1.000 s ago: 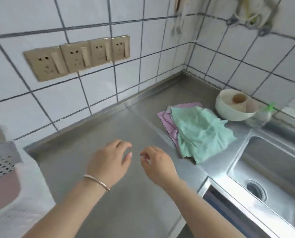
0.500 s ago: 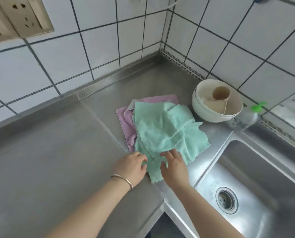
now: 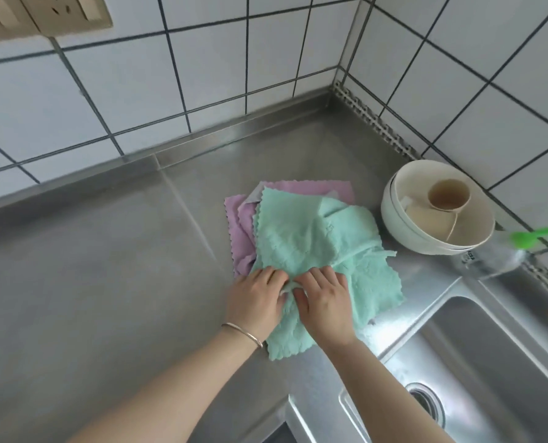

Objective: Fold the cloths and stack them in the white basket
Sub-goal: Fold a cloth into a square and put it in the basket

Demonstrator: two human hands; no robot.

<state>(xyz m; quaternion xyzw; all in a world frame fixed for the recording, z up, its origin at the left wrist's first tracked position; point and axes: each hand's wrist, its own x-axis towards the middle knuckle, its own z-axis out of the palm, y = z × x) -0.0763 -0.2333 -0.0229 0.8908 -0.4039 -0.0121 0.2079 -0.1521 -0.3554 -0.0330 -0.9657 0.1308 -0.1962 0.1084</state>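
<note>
— Two hands on one cloth, am I seeing that right?

— Yes. The left hand (image 3: 255, 297) and the right hand (image 3: 325, 302) sit side by side on the green cloth (image 3: 301, 241), fingers curled and gathering a ridge of fabric between them. It tops a loose pile, with pink cloths (image 3: 240, 225) beneath, just beside the cream bowls (image 3: 394, 215) on the steel counter (image 3: 106, 282).

— How will it handle?

— Light, soft and floppy, I'd judge, so it will sag wherever it isn't held. Better to take it by two scalloped corners than by the bunched middle.

— And the white basket?

— Not in view, and nothing looks folded yet.
</note>
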